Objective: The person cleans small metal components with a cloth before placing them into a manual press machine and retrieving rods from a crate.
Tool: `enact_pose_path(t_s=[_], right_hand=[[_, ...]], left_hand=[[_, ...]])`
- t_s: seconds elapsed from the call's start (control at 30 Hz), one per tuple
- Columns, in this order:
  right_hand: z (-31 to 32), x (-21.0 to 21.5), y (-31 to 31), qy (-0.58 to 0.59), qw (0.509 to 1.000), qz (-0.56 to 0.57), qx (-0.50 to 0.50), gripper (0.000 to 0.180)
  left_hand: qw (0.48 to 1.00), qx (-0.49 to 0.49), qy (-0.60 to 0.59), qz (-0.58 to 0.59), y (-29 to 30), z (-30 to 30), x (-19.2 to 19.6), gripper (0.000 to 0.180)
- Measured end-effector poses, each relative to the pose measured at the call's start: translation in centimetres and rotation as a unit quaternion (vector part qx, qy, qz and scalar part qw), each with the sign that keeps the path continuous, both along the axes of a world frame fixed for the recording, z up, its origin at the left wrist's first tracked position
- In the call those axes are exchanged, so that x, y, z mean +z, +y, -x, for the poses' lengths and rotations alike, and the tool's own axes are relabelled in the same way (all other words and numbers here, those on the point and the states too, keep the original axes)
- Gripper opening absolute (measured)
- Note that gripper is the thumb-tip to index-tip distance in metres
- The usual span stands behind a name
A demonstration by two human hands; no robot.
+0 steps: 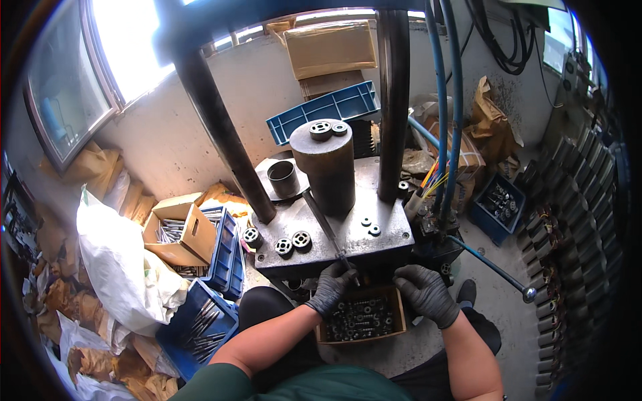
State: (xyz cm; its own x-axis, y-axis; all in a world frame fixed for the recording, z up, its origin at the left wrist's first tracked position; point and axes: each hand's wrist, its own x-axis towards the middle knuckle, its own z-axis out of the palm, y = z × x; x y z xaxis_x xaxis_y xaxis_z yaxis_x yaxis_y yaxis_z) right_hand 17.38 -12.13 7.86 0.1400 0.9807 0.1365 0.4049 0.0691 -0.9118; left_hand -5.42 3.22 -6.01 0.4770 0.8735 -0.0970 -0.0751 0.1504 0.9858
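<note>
My left hand (332,287), in a grey glove, closes around the lower end of a long metal shaft (322,222). The shaft slants up and away over the steel press bed (364,248) toward a thick steel cylinder. My right hand (426,293), gloved the same way, is to the right with its fingers loosely bent and apart; I see nothing in it. Between and below my hands, a cardboard box (401,322) holds many small dark ring-shaped parts (361,317).
Round slotted parts (301,240) lie on the bed, others atop the cylinder (322,157). Two dark columns (393,107) rise behind. Blue crates (175,337) of shafts and a white sack (120,267) stand left. A ball-ended lever (491,269) and stacked metal parts (562,220) are right.
</note>
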Motion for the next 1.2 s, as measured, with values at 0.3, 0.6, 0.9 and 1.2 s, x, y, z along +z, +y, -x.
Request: enact_pose_path(t_s=[0.3, 0.6, 0.9, 1.2], right_hand=[[-0.7, 1.0, -0.8, -0.087, 0.994, -0.059, 0.019, 0.031], [-1.0, 0.1, -1.0, -0.189, 0.974, -0.085, 0.091, 0.031], [-1.0, -2.3, 0.6, -0.281, 0.946, -0.086, 0.136, 0.030], [-0.9, -1.8, 0.6, -0.310, 0.936, -0.088, 0.141, 0.031]], left_hand=[[0.986, 0.014, 0.050, -0.156, -0.7, 3.0, 8.0, 0.079], [0.926, 0.035, -0.155, -0.342, 11.6, 1.5, 24.0, 0.063], [0.900, 0.130, -0.054, -0.412, 24.4, -4.0, 30.0, 0.045], [0.845, 0.133, 0.125, -0.503, 27.6, -3.8, 30.2, 0.045]])
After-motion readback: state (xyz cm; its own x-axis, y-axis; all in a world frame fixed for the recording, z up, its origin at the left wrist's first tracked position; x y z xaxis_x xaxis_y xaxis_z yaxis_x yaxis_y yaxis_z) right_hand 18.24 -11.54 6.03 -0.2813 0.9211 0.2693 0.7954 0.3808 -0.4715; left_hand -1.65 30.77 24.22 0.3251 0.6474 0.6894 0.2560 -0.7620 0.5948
